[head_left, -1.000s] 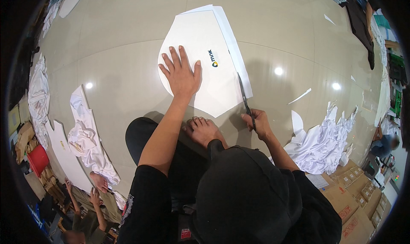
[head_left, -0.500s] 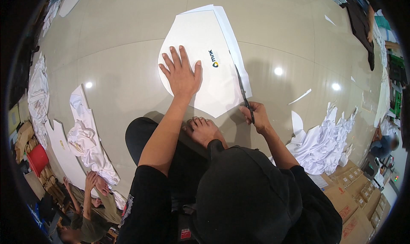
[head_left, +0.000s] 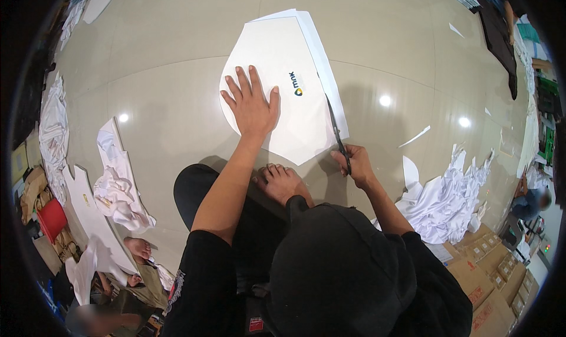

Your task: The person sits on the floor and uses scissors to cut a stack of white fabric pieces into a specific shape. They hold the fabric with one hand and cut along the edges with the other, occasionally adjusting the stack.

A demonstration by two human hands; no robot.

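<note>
White panel stack (head_left: 283, 122), head view: lies flat on the glossy tiled floor (head_left: 171, 30), between its left and right edges. The left hand (head_left: 254, 113) rests on the stack, fingers spread wide. The right hand (head_left: 355, 163) is closed around the handles of black scissors (head_left: 336, 126), blades at the stack's right side. Cardboard boxes (head_left: 471, 271), contents hidden, occupy the floor's near right corner, beside a white fabric heap (head_left: 439, 204).
</note>
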